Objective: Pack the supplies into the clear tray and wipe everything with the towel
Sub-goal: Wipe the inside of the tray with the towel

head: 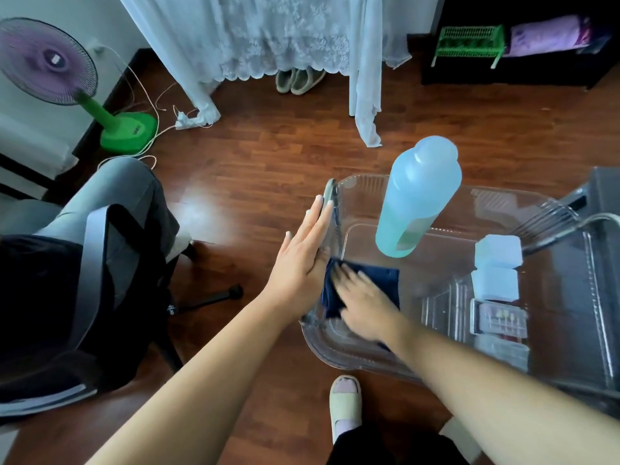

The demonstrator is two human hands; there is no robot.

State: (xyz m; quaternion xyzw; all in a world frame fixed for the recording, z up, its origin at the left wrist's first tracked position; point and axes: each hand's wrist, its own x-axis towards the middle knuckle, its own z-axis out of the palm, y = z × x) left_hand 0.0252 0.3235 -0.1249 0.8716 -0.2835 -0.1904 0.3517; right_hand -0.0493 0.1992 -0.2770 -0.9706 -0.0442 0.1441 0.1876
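Wiping step, mid-frame: the straight-fingered left hand [307,253] braces the clear tray [365,179], the right hand [364,302] presses the towel [380,280] flat-fingered; next, likely wipe round the bottle [419,196].

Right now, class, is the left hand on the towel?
No, the right hand presses the navy towel; the left hand touches the tray wall.

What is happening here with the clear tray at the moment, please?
A person is wiping inside the clear tray with a dark blue towel under the right hand. The left hand lies flat against the tray's outer wall. A blue bottle and pale blue blocks sit in the tray.
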